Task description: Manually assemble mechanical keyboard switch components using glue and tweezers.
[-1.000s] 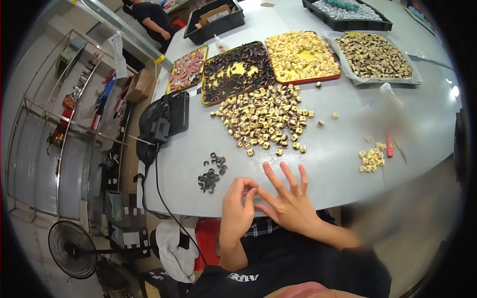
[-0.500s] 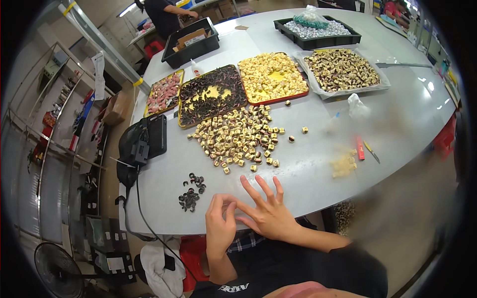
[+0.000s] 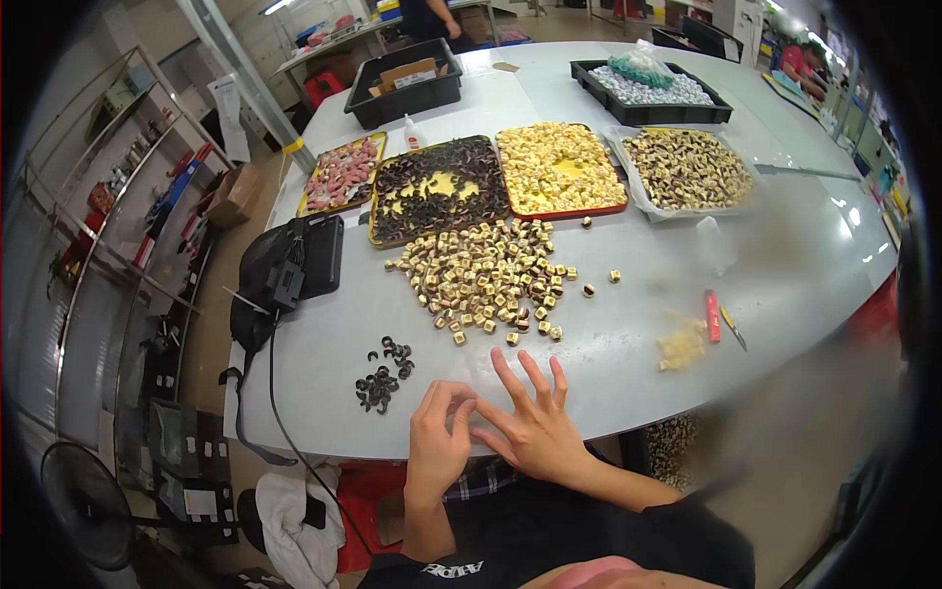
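Observation:
Both my hands are together at the near edge of the table. My left hand is closed, its thumb and fingers pinched around the tip of my right index finger. Whether anything small sits in that pinch is hidden. On my right hand the other three fingers are stretched out and spread, and the thumb points toward the left hand. Just beyond the fingertips lies a heap of small cream-and-dark-brown blocks. Left of my left hand are loose black curved pieces.
Behind the heap stand trays of pink pieces, dark curved pieces, cream pieces and brown-and-cream blocks. A red stick-like object and a yellow knife lie right. A black bag with a cable sits left.
The whole view has shifted slightly. My hands keep nearly the same pose and place. The person at the far table stands differently.

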Tool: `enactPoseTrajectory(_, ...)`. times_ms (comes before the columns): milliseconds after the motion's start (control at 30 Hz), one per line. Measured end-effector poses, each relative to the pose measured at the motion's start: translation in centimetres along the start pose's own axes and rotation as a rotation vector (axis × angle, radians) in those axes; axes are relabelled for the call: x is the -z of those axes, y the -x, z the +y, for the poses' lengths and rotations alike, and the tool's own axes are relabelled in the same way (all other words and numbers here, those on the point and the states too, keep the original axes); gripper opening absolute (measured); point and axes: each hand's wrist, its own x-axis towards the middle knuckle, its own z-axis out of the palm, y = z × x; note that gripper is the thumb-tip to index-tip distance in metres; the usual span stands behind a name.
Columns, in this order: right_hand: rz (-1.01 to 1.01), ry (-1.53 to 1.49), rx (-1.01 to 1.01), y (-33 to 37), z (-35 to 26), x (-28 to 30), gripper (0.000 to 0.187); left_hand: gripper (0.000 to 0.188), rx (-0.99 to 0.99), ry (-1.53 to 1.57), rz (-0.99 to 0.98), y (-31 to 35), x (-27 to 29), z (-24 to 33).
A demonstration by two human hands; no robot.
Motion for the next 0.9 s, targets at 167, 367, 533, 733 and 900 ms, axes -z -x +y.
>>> enactPoseTrajectory(167,-0.016,-0.015,-0.004,-0.13,-0.1,-0.07,0.036,0.006,0.004,0.0,0.022,0.18,0.13,-0.34)
enactPoseTrajectory(367,-0.003,-0.024,-0.021,-0.18,-0.13,-0.31,0.039,0.007,-0.074,-0.005,0.034,0.09,0.07,-0.61)
enactPoseTrajectory(533,0.001,-0.035,-0.019,-0.29,-0.26,-0.13,0.038,0.007,-0.132,0.005,0.072,0.19,-0.07,-0.84)
enactPoseTrajectory(733,0.002,-0.038,-0.026,-0.28,-0.23,-0.23,0.037,0.008,-0.142,-0.021,0.072,0.22,-0.05,-1.01)
enactPoseTrajectory(900,0.005,-0.029,-0.019,-0.26,-0.2,-0.2,0.038,0.009,-0.136,-0.028,0.056,0.17,0.03,-1.02)
